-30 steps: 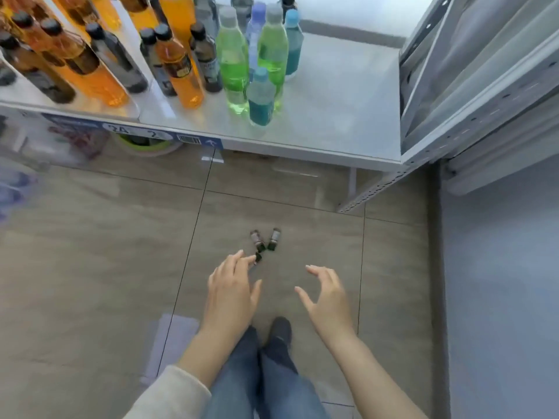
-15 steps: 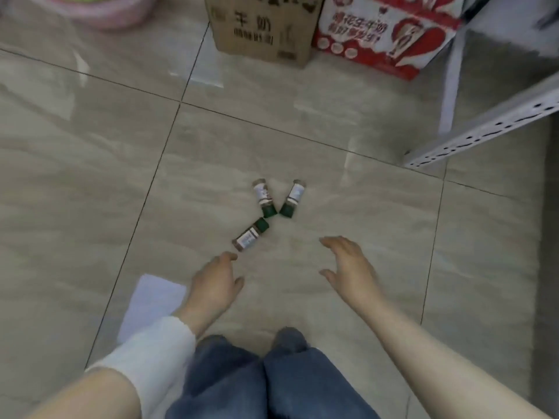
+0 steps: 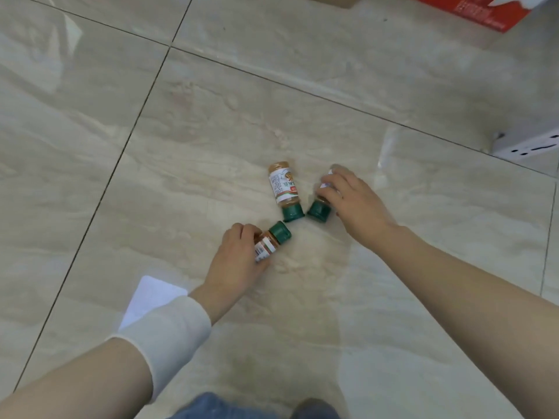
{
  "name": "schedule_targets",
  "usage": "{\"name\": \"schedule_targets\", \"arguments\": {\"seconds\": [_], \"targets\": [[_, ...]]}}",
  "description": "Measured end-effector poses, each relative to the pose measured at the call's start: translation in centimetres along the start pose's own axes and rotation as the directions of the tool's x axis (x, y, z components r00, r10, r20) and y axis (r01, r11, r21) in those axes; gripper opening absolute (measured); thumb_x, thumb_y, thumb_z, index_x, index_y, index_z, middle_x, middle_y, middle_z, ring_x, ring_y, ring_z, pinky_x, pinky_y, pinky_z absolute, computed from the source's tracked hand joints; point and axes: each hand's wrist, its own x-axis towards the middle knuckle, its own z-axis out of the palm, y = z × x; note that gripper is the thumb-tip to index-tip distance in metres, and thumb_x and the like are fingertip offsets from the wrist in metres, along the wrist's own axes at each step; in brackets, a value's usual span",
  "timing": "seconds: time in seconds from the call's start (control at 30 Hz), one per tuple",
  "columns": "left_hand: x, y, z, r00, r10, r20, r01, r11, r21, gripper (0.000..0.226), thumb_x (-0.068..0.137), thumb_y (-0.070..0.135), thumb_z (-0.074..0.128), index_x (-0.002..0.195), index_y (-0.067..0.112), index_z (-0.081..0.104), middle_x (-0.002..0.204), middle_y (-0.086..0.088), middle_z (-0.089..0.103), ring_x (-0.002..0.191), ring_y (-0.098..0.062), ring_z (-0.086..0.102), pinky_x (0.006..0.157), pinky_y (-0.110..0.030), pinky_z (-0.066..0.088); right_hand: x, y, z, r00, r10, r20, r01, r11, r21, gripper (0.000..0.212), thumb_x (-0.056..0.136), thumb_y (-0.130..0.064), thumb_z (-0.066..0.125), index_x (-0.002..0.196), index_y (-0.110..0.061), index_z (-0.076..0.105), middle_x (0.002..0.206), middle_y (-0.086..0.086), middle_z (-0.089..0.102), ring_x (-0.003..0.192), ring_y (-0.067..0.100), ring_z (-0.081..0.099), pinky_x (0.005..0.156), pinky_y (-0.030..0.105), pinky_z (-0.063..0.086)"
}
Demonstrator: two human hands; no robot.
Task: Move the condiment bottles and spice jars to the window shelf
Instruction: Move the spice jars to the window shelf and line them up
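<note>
three green-capped spice jars lie on their sides on the tiled floor (image 3: 211, 116). their caps turn inward and nearly meet at one spot, and their bodies fan outward. the left hand (image 3: 233, 263) grips the near jar (image 3: 266, 247), its fingers (image 3: 243, 234) curled over the body from the left, so the cap and a strip of label show past the knuckles. this jar's long axis runs from the palm up and to the right. the right hand (image 3: 355, 207) covers the right jar (image 3: 319, 210), its fingers (image 3: 335, 181) wrapped over the body with only the cap and a bit of the pale base showing. that jar's axis slants from the cap up and right, under the palm. whether either jar has left the tile i cannot tell. the middle jar (image 3: 284, 189) is held by neither hand. it lies between the two hands, cap toward the person and almost touching the right jar's cap, with its long axis close to straight ahead. it is just beside the right hand's fingers and further from the left hand. as i judge it, both hands are occupied, so this jar needs a separate reach, best taken across its body from the side. the window shelf is not in view.
</note>
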Motion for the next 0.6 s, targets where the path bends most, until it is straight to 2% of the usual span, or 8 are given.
{"name": "schedule_targets", "arguments": {"seconds": [0.07,0.17,0.27,0.33,0.4,0.47,0.53,0.6], "targets": [[0.1,-0.3,0.3,1.000,0.017,-0.005,-0.017,0.999,-0.034,0.044,0.078,0.021,0.069,0.115,0.008,0.051,0.110,-0.011,0.051,0.105,-0.026,0.046,0.086,-0.026,0.035,0.4,0.5,0.7,0.999,-0.035,-0.011,0.034,0.996,-0.076,0.030,0.071,-0.004,0.041,0.090,-0.004,0.064,0.096,0.015,0.066,0.106,0.031,0.041,0.087,0.037,0.040],[-0.3,-0.3,0.1,0.999,0.013,0.038,-0.009,0.993,-0.115,0.043,0.082,0.019,0.065,0.120,0.009,0.049,0.115,-0.009,0.051,0.109,-0.023,0.045,0.086,-0.021,0.032,0.3,0.9,0.2,0.999,0.012,0.041,-0.009,0.998,-0.065,0.031,0.058,0.003,0.074,0.087,-0.004,0.067,0.089,0.014,0.066,0.094,0.035,0.055,0.080,0.037,0.045],[-2.0,1.0,-2.4,0.998,0.007,0.056,0.005,0.978,-0.208,0.041,0.084,0.017,0.063,0.122,0.011,0.050,0.114,-0.007,0.051,0.105,-0.020,0.047,0.082,-0.018,0.032,-1.5,-0.1,-3.2,0.956,0.241,0.164,-0.278,0.923,0.266,0.041,0.059,0.000,0.080,0.098,-0.004,0.067,0.095,0.016,0.065,0.091,0.038,0.057,0.077,0.037,0.044],[-3.9,3.0,-5.5,0.998,-0.016,0.060,0.033,0.954,-0.297,0.037,0.084,0.018,0.063,0.119,0.013,0.052,0.107,-0.006,0.054,0.090,-0.018,0.051,0.074,-0.021,0.035,-2.7,-1.4,-7.3,0.865,0.434,0.253,-0.500,0.705,0.502,0.042,0.068,-0.007,0.078,0.108,-0.007,0.064,0.101,0.009,0.062,0.096,0.027,0.054,0.081,0.026,0.037],[-6.1,5.9,-9.7,0.997,-0.042,0.065,0.065,0.905,-0.420,0.031,0.085,0.021,0.063,0.114,0.015,0.056,0.099,-0.006,0.058,0.075,-0.021,0.055,0.069,-0.029,0.045,-3.4,-3.6,-13.1,0.722,0.565,0.400,-0.639,0.323,0.698,0.035,0.074,-0.008,0.075,0.107,-0.013,0.062,0.099,0.002,0.063,0.091,0.013,0.056,0.080,0.017,0.040],[-8.6,9.4,-14.3,0.992,-0.093,0.087,0.126,0.805,-0.580,0.030,0.085,0.019,0.064,0.114,0.013,0.057,0.095,-0.007,0.061,0.070,-0.019,0.059,0.063,-0.029,0.054,-3.9,-6.0,-19.3,0.619,0.628,0.471,-0.604,-0.003,0.797,0.023,0.078,-0.006,0.070,0.098,-0.016,0.063,0.094,-0.001,0.066,0.083,0.005,0.061,0.074,0.011,0.047],[-11.7,13.2,-19.1,0.989,-0.127,0.082,0.148,0.707,-0.692,0.031,0.085,0.014,0.064,0.115,0.010,0.057,0.090,-0.006,0.062,0.070,-0.011,0.058,0.055,-0.020,0.052,-4.4,-8.3,-25.8,0.554,0.662,0.505,-0.495,-0.225,0.839,0.018,0.082,-0.005,0.065,0.095,-0.017,0.062,0.090,-0.004,0.068,0.078,0.002,0.065,0.071,0.014,0.052],[-15.0,17.3,-23.9,0.988,-0.137,0.071,0.141,0.622,-0.770,0.032,0.085,0.012,0.064,0.115,0.012,0.055,0.093,-0.006,0.062,0.076,-0.012,0.058,0.062,-0.026,0.054,-4.7,-10.2,-32.5,0.504,0.675,0.539,-0.331,-0.425,0.842,0.015,0.086,-0.008,0.060,0.099,-0.016,0.060,0.087,-0.006,0.069,0.076,0.005,0.066,0.069,0.020,0.054]]}}
